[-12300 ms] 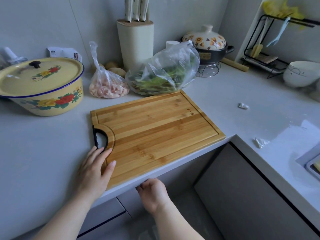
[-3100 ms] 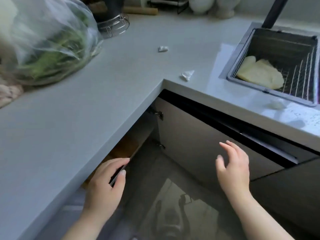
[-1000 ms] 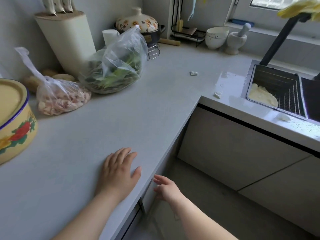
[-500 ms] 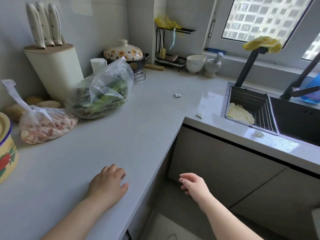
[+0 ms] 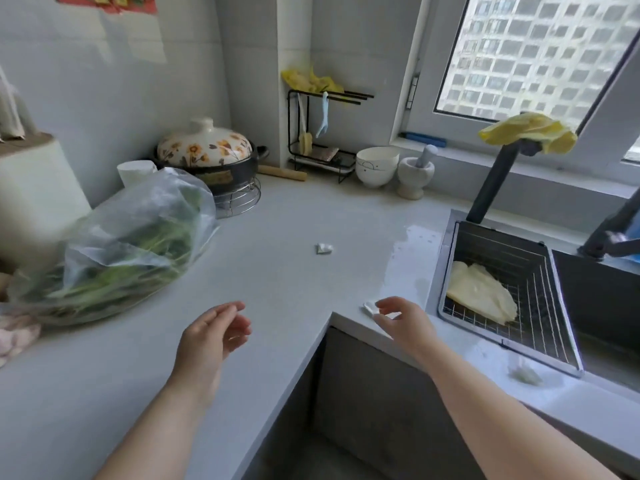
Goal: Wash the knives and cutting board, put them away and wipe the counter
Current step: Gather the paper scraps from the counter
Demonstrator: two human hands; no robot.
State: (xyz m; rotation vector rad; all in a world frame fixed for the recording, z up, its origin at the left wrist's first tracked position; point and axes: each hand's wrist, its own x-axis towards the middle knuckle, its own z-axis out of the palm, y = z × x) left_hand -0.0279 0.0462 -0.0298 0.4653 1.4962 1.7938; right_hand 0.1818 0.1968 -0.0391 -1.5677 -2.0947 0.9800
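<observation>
Leftmost, a pale knife block [image 5: 33,188] stands at the frame edge, with blurred knife handles [image 5: 10,109] above it; no marking can be read there. Just right of the block, a clear bag of greens [image 5: 128,247] lies on the grey bench [image 5: 284,271]. Behind the bag sits a flower-patterned pot [image 5: 206,152] on a wire stand; a label on its dark body is too blurred to read. A red sticker on the wall, top left, is likewise illegible.

The left hand [image 5: 207,337] hovers above the bench near its inner corner, fingers loosely apart and curled, holding nothing. A crumpled white scrap [image 5: 323,248] lies on the bench beyond it, apart from both hands.

The right hand [image 5: 405,320] is over the bench edge beside the sink, fingers open, fingertips at a second small white scrap [image 5: 367,308]; contact cannot be confirmed. Further right, a wire basket [image 5: 540,306] set in the sink holds a pale yellow cloth [image 5: 481,296]. A yellow cloth [image 5: 526,131] is draped over the dark tap [image 5: 491,181]. A third pale scrap [image 5: 524,374] lies on the bench in front of the basket. No cutting board is visible.
</observation>
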